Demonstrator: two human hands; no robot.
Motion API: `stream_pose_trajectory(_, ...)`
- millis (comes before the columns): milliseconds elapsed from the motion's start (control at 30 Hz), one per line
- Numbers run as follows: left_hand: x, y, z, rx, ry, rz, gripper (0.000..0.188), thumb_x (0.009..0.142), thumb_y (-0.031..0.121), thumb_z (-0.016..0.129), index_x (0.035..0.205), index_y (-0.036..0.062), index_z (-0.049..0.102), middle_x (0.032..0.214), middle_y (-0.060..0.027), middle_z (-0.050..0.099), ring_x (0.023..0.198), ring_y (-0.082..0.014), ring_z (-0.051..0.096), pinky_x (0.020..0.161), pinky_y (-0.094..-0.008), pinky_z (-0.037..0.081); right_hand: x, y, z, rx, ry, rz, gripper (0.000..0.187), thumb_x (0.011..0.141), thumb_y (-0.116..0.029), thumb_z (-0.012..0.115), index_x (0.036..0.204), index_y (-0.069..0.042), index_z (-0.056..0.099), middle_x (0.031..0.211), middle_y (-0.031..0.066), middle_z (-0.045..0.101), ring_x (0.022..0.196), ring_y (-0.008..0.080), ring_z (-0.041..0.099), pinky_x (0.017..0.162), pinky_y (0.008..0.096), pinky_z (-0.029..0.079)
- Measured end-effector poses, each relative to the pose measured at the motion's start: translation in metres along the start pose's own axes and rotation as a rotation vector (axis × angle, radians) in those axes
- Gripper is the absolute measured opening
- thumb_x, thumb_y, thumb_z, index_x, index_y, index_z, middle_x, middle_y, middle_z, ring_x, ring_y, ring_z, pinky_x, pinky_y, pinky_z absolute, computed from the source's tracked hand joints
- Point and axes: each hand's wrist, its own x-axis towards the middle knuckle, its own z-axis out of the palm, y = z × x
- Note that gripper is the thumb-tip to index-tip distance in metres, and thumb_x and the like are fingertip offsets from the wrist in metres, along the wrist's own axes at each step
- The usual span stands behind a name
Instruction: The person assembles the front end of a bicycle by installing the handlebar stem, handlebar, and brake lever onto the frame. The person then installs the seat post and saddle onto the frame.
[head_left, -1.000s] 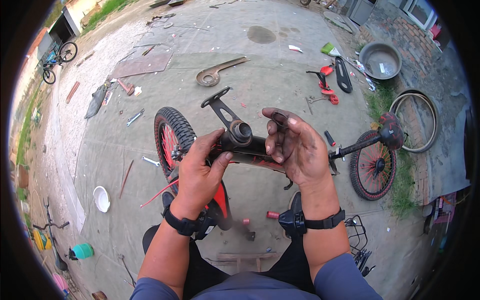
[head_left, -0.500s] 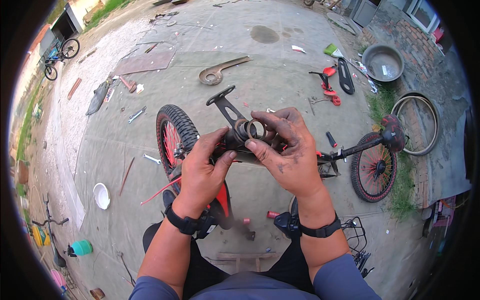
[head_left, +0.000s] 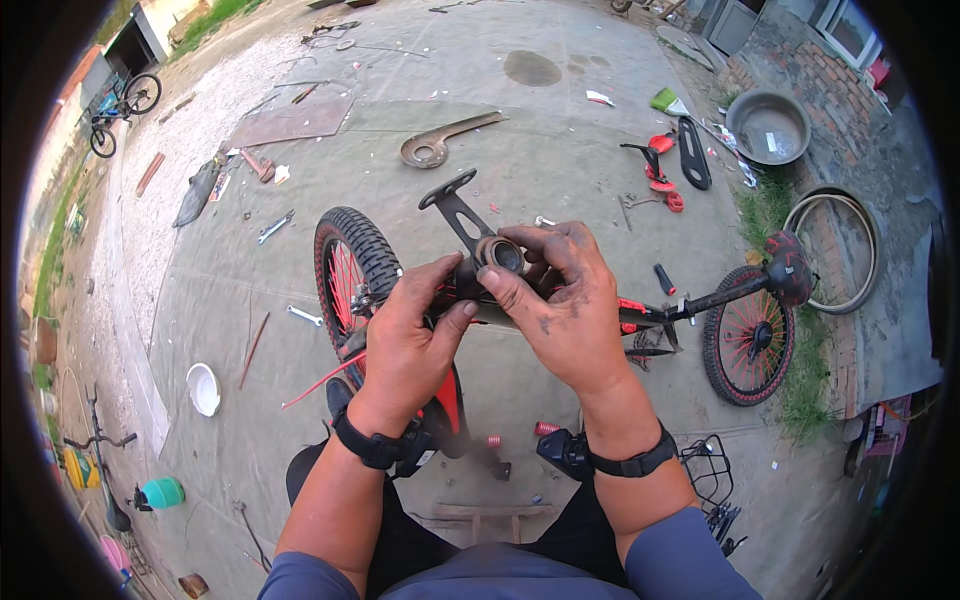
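Observation:
A small bicycle frame, black with red parts (head_left: 640,312), lies across in front of me. My left hand (head_left: 412,325) is closed round the head tube at its front end, thumb and fingers pressing from the left. My right hand (head_left: 565,300) pinches a metal ring (head_left: 507,257) between thumb and fingers. This ring sits at the tube's open end; whether it is seated there I cannot tell. A black slotted bracket (head_left: 458,215) sticks up beside the tube. Left of my left hand stands a knobbly wheel with red spokes (head_left: 345,265).
The saddle (head_left: 787,268) and another red-spoked wheel (head_left: 750,335) are at right. Spanners (head_left: 275,227), a chain guard (head_left: 692,153), a screwdriver-like black handle (head_left: 663,279) and a white bowl (head_left: 203,390) lie on the ground sheet. A grey basin (head_left: 768,127) stands by the brick wall.
My right hand has shifted slightly left, bringing the ring from just off the tube's end onto its opening. My left hand keeps its hold on the tube.

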Motion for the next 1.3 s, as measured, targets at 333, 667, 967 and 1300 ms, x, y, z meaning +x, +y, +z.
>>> stream_pose_trajectory(333, 0.001, -0.001, 0.000, 0.018, -0.004, 0.021, 0.050, 0.090, 0.007, 0.079, 0.137, 0.0048, 0.063, 0.119, -0.0146, 0.070, 0.104, -0.0261, 0.073, 0.088, -0.0350, 0.058, -0.001, 0.007, -0.002, -0.052, 0.015, -0.045, 0.034, 0.085, -0.009, 0.086, 0.114, 0.003, 0.073, 0.097, 0.0062, 0.058, 0.076, 0.0114, 0.062, 0.062, 0.0267, 0.053)
stream_pose_trajectory(667, 0.001, 0.000, -0.001, 0.048, 0.001, 0.043, 0.049, 0.090, 0.008, 0.080, 0.136, 0.0049, 0.063, 0.118, -0.0144, 0.070, 0.101, -0.0262, 0.073, 0.087, -0.0353, 0.058, -0.004, 0.008, 0.001, -0.102, 0.059, -0.068, 0.031, 0.085, -0.009, 0.087, 0.112, 0.000, 0.074, 0.098, 0.0063, 0.058, 0.073, 0.0110, 0.060, 0.060, 0.0265, 0.052)
stream_pose_trajectory(967, 0.001, 0.000, 0.000, 0.032, 0.005, 0.027, 0.050, 0.090, 0.009, 0.080, 0.137, 0.0051, 0.064, 0.118, -0.0140, 0.071, 0.101, -0.0260, 0.073, 0.086, -0.0350, 0.058, -0.009, 0.010, 0.010, 0.054, 0.101, -0.032, 0.027, 0.090, -0.007, 0.083, 0.112, 0.002, 0.073, 0.100, 0.0039, 0.055, 0.068, 0.0081, 0.058, 0.057, 0.0246, 0.049)
stream_pose_trajectory(1300, 0.001, -0.001, -0.002, 0.032, -0.003, 0.030, 0.049, 0.090, 0.009, 0.080, 0.137, 0.0050, 0.064, 0.118, -0.0143, 0.070, 0.101, -0.0259, 0.073, 0.088, -0.0351, 0.058, -0.005, 0.007, -0.003, -0.122, 0.058, -0.048, 0.034, 0.087, -0.014, 0.086, 0.115, 0.001, 0.075, 0.100, 0.0062, 0.059, 0.072, 0.0116, 0.061, 0.063, 0.0249, 0.053)
